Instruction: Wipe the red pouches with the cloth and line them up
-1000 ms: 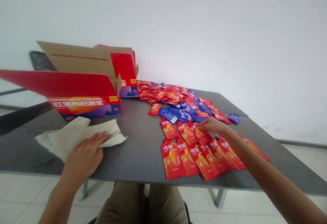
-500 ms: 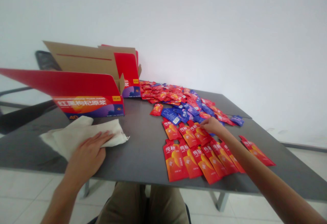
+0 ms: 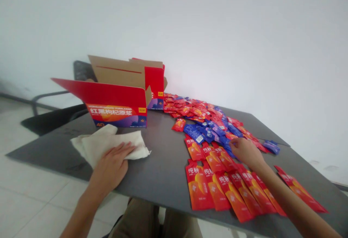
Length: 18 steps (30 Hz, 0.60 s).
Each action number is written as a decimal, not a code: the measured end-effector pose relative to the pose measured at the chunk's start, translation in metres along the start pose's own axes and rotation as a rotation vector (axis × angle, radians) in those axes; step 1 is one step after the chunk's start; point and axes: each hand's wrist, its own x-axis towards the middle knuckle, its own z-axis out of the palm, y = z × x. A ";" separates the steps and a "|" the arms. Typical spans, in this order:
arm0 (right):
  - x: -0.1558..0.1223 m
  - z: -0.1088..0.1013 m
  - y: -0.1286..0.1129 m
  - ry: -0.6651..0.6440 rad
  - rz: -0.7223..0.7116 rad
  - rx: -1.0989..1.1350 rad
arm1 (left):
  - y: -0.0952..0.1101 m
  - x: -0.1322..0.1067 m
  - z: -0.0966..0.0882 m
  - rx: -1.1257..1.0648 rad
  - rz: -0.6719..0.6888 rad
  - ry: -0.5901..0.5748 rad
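The grey table (image 3: 163, 180) has open room in the middle, betw. the cloth and the sachets; its near edge runs just below the rows. The left hand (image 3: 111, 162) lies spread, pressed on the white cloth (image 3: 108, 145), lower left. The right hand (image 3: 246, 151), fingers bent, is at centre right beside the blue sachets (image 3: 209, 134); pinching or not, cannot tell. The red sachets (image 3: 217, 191) lie flat in overlapping rows, lower right. An open carton (image 3: 116, 111) stands upper left.

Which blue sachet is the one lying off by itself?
The blue sachet at the far right end of the spread, beyond the right hand; the other blue sachets bunch together mid-pile.
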 end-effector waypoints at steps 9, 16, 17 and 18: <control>0.025 -0.023 -0.069 0.033 -0.209 0.025 | 0.005 0.000 -0.004 -0.049 -0.021 -0.004; 0.088 -0.021 -0.129 0.088 -0.292 -0.131 | 0.007 -0.001 -0.004 -0.082 -0.041 0.042; 0.101 -0.018 -0.135 0.077 -0.308 -0.140 | 0.007 -0.001 -0.004 -0.086 -0.038 0.049; 0.114 -0.014 -0.141 0.063 -0.327 -0.147 | 0.006 -0.002 -0.003 -0.089 -0.033 0.054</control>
